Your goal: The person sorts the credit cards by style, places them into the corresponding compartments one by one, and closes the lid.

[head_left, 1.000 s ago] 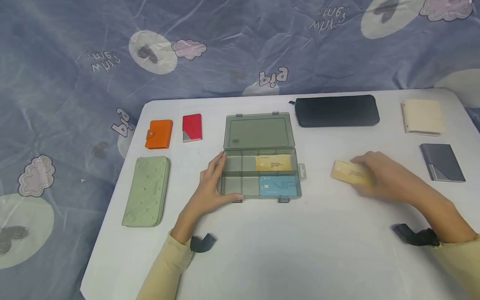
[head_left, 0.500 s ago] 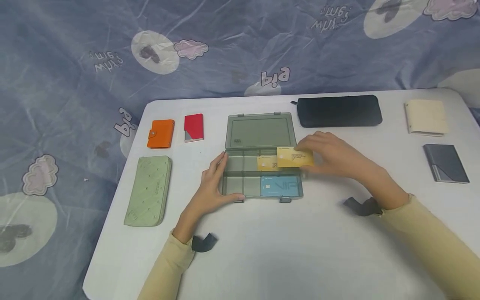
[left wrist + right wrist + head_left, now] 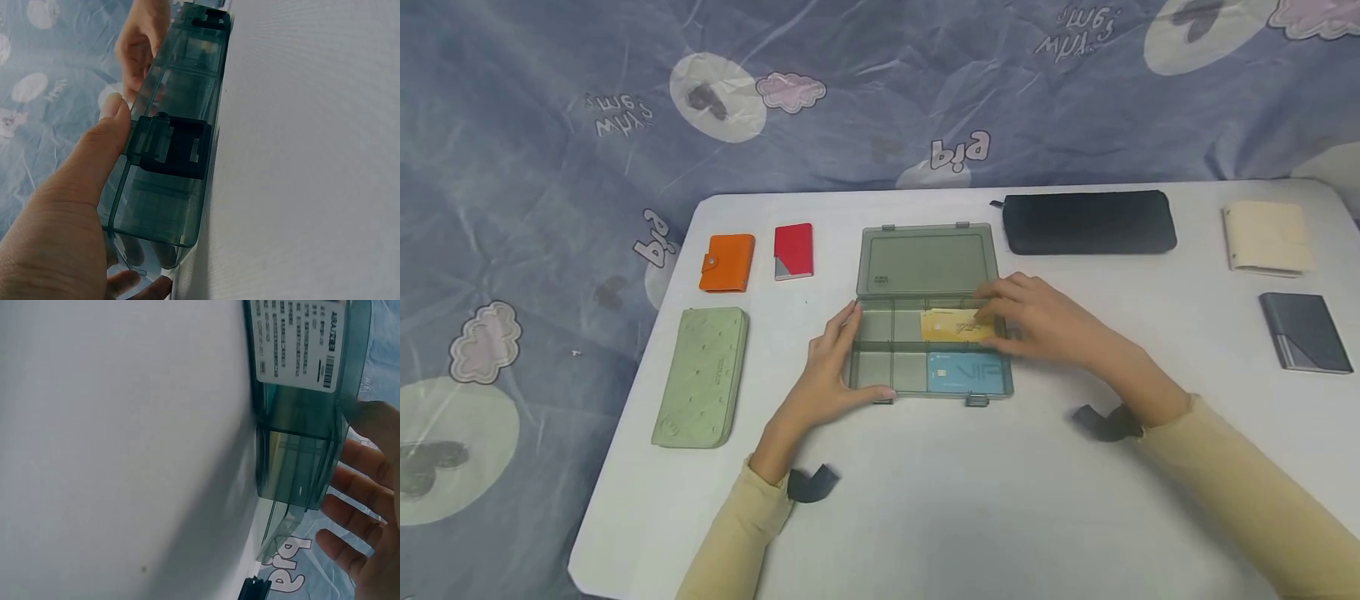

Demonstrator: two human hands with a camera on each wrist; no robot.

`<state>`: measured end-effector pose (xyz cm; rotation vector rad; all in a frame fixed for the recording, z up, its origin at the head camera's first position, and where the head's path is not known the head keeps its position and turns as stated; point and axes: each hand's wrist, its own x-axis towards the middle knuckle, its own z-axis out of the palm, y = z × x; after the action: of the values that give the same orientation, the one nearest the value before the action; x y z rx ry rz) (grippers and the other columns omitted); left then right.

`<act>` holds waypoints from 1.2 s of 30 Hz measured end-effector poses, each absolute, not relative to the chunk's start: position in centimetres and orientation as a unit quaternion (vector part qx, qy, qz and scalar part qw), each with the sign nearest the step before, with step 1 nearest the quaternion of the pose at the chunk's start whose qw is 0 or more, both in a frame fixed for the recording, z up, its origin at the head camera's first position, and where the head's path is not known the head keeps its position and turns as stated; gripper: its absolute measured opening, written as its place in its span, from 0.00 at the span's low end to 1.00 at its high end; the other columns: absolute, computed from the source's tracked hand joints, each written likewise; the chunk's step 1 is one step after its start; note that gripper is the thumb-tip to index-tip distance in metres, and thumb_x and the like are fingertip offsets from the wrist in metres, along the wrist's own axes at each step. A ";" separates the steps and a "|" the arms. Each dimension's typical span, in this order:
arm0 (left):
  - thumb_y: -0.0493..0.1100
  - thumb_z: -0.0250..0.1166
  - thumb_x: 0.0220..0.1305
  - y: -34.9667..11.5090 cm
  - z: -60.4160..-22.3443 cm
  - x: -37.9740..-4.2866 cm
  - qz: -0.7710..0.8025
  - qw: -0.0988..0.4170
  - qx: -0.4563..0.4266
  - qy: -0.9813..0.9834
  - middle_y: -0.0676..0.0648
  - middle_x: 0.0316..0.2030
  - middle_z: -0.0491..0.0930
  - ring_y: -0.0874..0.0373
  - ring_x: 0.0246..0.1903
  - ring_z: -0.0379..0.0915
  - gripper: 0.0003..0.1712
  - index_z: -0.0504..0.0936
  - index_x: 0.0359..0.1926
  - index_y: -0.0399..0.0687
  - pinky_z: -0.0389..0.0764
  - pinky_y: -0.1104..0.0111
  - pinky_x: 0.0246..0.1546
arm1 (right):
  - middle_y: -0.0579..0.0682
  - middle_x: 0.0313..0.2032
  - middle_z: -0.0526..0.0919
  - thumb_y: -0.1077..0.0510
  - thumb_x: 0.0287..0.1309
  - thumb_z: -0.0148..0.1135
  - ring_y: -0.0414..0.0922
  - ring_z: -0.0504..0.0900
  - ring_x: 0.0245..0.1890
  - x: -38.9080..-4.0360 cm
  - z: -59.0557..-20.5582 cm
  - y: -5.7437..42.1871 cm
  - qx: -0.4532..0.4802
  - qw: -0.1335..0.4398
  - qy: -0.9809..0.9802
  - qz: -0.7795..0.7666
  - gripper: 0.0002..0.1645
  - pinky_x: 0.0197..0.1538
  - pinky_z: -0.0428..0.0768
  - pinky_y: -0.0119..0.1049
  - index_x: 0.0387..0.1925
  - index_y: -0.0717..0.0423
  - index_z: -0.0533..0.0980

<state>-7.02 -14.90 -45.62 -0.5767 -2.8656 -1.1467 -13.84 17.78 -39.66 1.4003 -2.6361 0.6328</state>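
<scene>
Yellow cards (image 3: 946, 326) overlap inside a lid-open plastic box (image 3: 874, 367) on a white table (image 3: 970, 500) before a printed blue-grey sheet (image 3: 865, 50), well apart from the table's left edge. A blue VIP card (image 3: 966, 373) lies in front. Left hand (image 3: 822, 377) spreads along the box's end; right hand (image 3: 1048, 323) bends over the cards, whether pinching I cannot tell.

storage box (image 3: 907, 323): smooth translucent plastic, glossy | tabletop (image 3: 970, 492): matt | sleeve (image 3: 1240, 492): matt cloth | backdrop (image 3: 857, 50): creased, slight sheen

Box (image 3: 910, 372) on tbl (image 3: 940, 508) | card (image 3: 966, 373) inside, front R (other cards (image 3: 949, 326) behind) | wallet (image 3: 702, 379) L | pouch (image 3: 1088, 223) rear R
</scene>
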 end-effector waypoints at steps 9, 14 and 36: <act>0.71 0.69 0.39 -15.0 -45.4 -6.8 -0.362 -0.010 -0.165 -0.917 0.56 0.72 0.41 0.55 0.66 0.46 0.67 0.42 0.73 0.58 0.58 0.54 0.56 | 0.45 0.50 0.78 0.47 0.49 0.68 0.44 0.69 0.53 -13.3 -39.4 15.4 0.478 0.009 -0.848 0.229 0.21 0.56 0.65 0.41 0.46 0.49 0.78; 0.71 0.69 0.39 -15.1 -45.5 -6.6 -0.364 -0.020 -0.158 -0.918 0.57 0.72 0.40 0.52 0.64 0.47 0.67 0.41 0.73 0.59 0.59 0.53 0.56 | 0.42 0.56 0.75 0.42 0.53 0.63 0.46 0.64 0.61 -13.4 -39.5 13.4 0.498 -0.038 -0.842 0.205 0.27 0.63 0.60 0.48 0.53 0.47 0.75; 0.70 0.69 0.40 -14.8 -45.6 -6.9 -0.355 -0.005 -0.175 -0.918 0.56 0.72 0.41 0.54 0.66 0.48 0.66 0.42 0.73 0.57 0.59 0.54 0.55 | 0.43 0.55 0.76 0.39 0.59 0.56 0.52 0.52 0.70 -14.3 -40.8 12.7 0.526 -0.050 -0.832 0.171 0.25 0.68 0.46 0.55 0.52 0.47 0.76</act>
<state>-6.86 -14.82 -45.57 -0.5506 -2.8949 -1.1186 -14.32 12.69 -40.76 1.7076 -2.7001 0.5552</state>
